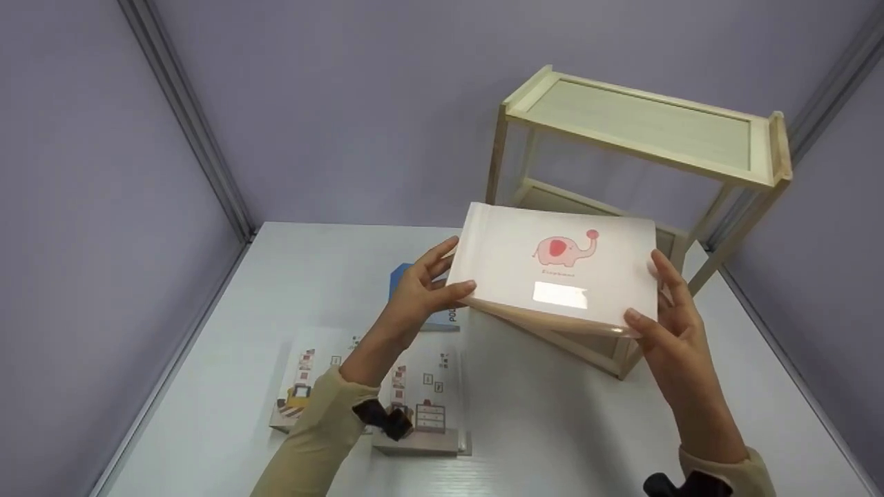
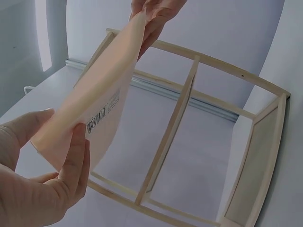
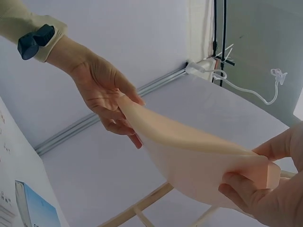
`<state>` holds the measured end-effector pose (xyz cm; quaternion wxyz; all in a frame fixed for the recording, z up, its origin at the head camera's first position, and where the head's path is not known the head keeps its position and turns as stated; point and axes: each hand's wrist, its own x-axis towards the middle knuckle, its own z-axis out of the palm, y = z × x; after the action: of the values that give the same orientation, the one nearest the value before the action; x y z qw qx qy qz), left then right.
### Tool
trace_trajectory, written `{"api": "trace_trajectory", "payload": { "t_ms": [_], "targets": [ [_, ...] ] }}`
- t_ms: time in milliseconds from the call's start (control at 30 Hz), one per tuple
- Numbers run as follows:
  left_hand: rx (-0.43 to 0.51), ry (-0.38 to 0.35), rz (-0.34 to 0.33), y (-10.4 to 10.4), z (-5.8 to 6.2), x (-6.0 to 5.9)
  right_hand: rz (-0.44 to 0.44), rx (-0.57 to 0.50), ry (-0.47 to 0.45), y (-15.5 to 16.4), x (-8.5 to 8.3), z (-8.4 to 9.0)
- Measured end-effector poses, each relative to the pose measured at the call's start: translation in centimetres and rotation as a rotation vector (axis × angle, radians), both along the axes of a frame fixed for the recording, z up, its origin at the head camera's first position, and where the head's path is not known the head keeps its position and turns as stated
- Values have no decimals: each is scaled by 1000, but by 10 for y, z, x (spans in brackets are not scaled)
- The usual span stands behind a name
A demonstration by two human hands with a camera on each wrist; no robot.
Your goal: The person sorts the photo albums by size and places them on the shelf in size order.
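A white landscape-format book (image 1: 497,241) with a pink elephant on its cover is held up in front of the wooden shelf (image 1: 642,128), cover facing up. My left hand (image 1: 414,293) pinches its left end, thumb on the cover and fingers beneath. At the opposite end my right hand (image 1: 680,338) grips the lower right corner, its thumb on top. In the left wrist view, a barcode (image 2: 98,119) shows on the underside of the book. The right wrist view shows the book's cream page edges (image 3: 184,135) bowing slightly between both hands.
Two white boxes or thick books with printed drawings lie side by side on the white table (image 1: 525,414); the right one (image 1: 442,386) is partly behind my left forearm. A blue book (image 1: 399,276) lies behind my left hand. The shelf stands at the back right, near the walls.
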<state>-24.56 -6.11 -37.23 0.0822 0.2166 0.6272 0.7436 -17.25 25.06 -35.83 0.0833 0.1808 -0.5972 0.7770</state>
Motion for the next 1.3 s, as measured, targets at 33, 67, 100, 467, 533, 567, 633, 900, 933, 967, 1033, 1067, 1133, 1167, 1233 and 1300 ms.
{"api": "trace_trajectory", "payload": {
  "t_ms": [33, 67, 100, 467, 533, 567, 633, 900, 933, 967, 1033, 1067, 1133, 1167, 1233, 1300],
  "targets": [
    [1, -7, 5, 0, 1, -1, 1, -19, -9, 0, 0, 1],
    [6, -15, 9, 0, 2, -2, -2, -39, -20, -1, 0, 2],
    [10, -23, 15, 1, 3, -2, -6, -58, -33, -2, 0, 3],
    [46, -90, 6, 1, 14, -8, 18, -186, -140, -2, -1, 11],
    [35, -102, 1, 0, 16, -10, 9, -160, -160, -2, -1, 13],
    [31, -107, -4, -1, 16, -11, 3, -141, -167, -1, -2, 14],
    [18, -113, -12, -3, 18, -13, -5, -107, -180, -1, -3, 15],
    [-19, -156, -18, -9, 22, -20, 5, -50, -212, -2, -6, 18],
    [-19, -160, -19, -9, 22, -21, 6, -51, -214, -1, -6, 18],
    [-21, -162, -20, -9, 23, -22, 5, -52, -216, -1, -6, 19],
    [-13, -174, -13, -9, 24, -23, 2, -53, -213, -1, -7, 20],
    [-7, -180, -9, -9, 25, -23, -1, -51, -208, 0, -7, 20],
    [2, -187, 0, -8, 26, -24, -5, -52, -198, 0, -7, 21],
    [8, -190, 3, -8, 28, -24, -6, -53, -191, 0, -7, 22],
    [18, -195, 5, -7, 30, -25, -6, -59, -181, 0, -6, 23],
    [22, -199, -3, -7, 32, -25, -7, -67, -180, 0, -6, 24]
  ]
}}
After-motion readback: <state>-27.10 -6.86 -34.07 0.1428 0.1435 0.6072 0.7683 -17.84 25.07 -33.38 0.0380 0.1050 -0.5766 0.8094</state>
